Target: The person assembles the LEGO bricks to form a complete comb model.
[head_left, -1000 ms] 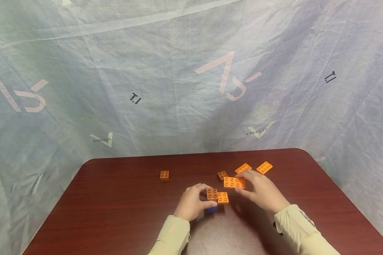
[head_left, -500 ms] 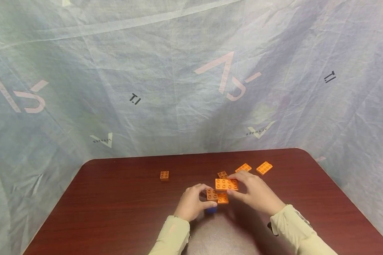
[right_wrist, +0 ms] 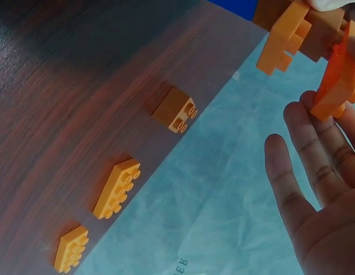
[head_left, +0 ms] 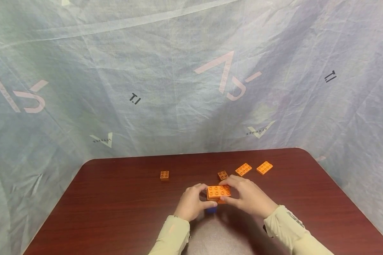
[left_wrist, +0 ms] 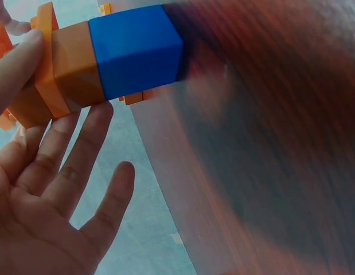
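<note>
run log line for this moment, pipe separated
left hand: holds brick stack | right hand: pinches orange plate at stack top, seating unclear | loose bricks: on table

The right hand (head_left: 250,196) has moved left — its flat orange eight-studded brick (head_left: 217,191) now over the blue-and-brown block stack (left_wrist: 80,63).

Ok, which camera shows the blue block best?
Left wrist: the blue block is large there, with two faces showing. Head shows it small and partly covered; right wrist, just a piece at the top edge.
</note>
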Action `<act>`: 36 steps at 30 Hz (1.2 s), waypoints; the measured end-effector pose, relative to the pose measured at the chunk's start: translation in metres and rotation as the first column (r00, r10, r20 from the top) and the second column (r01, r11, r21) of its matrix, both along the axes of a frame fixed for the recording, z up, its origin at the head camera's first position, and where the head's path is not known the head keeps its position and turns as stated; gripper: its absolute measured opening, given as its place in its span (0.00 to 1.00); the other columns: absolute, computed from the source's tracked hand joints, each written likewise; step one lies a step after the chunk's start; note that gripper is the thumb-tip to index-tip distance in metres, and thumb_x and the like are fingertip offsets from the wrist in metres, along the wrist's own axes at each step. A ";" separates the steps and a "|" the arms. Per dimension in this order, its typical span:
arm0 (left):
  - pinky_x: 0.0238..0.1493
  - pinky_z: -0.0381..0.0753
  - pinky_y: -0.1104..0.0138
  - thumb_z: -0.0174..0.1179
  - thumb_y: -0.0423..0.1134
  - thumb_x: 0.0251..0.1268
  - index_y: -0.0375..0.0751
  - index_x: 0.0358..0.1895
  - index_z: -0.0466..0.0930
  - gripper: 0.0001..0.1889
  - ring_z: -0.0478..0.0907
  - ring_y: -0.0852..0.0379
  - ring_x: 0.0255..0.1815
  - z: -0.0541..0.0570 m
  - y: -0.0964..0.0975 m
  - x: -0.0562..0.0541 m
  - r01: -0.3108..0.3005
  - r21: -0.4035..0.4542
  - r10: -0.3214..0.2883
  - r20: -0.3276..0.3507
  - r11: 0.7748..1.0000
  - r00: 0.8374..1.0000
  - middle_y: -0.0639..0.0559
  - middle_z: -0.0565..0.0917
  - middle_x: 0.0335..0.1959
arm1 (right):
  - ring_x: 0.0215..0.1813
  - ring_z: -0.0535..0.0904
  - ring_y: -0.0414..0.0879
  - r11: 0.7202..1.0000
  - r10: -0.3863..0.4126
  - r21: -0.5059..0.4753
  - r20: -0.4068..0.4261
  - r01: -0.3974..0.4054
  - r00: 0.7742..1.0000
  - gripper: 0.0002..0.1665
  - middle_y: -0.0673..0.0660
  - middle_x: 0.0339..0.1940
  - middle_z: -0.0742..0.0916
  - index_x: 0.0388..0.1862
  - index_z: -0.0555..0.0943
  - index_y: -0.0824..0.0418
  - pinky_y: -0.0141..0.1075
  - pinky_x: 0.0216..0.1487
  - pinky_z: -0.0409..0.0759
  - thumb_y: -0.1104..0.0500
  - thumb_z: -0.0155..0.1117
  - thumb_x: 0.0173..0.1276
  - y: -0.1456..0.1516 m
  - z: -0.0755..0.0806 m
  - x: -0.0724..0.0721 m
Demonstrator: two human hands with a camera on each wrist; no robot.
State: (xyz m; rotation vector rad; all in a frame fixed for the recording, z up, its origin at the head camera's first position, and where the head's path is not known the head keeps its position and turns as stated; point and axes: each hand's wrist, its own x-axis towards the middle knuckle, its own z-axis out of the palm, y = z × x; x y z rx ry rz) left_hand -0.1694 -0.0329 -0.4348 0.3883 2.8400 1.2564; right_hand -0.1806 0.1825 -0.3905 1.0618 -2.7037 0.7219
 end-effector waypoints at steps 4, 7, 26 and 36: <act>0.53 0.80 0.46 0.79 0.45 0.53 0.40 0.49 0.85 0.22 0.81 0.46 0.47 0.001 0.000 0.000 -0.001 -0.002 0.001 0.007 1.000 1.000 0.44 0.85 0.49 | 0.49 0.84 0.48 1.000 0.013 0.015 0.006 -0.013 1.000 0.23 0.52 0.51 0.86 0.58 0.84 0.55 0.50 0.50 0.83 0.50 0.74 0.66 -0.002 -0.002 -0.001; 0.54 0.79 0.45 0.79 0.45 0.54 0.40 0.50 0.85 0.22 0.81 0.43 0.49 0.002 0.000 0.001 0.001 0.003 -0.001 0.014 1.000 1.000 0.42 0.85 0.52 | 0.50 0.85 0.50 0.999 0.023 0.030 0.014 -0.023 1.000 0.24 0.56 0.55 0.86 0.61 0.84 0.53 0.51 0.50 0.84 0.49 0.72 0.68 -0.002 -0.002 -0.002; 0.54 0.80 0.47 0.79 0.45 0.54 0.40 0.49 0.85 0.21 0.82 0.46 0.47 0.002 0.000 0.000 0.016 0.002 -0.016 0.004 1.000 1.000 0.42 0.85 0.51 | 0.46 0.84 0.50 0.991 0.052 0.125 0.003 -0.052 0.999 0.22 0.56 0.51 0.88 0.57 0.87 0.53 0.49 0.44 0.83 0.51 0.75 0.65 -0.004 0.011 -0.007; 0.54 0.80 0.46 0.79 0.44 0.53 0.38 0.50 0.85 0.23 0.82 0.44 0.48 0.002 0.000 -0.001 0.004 0.010 -0.005 0.036 1.000 0.999 0.41 0.85 0.52 | 0.45 0.86 0.55 0.986 0.037 0.164 -0.027 -0.032 0.999 0.22 0.61 0.52 0.88 0.56 0.88 0.53 0.51 0.43 0.84 0.52 0.77 0.63 -0.007 0.013 -0.006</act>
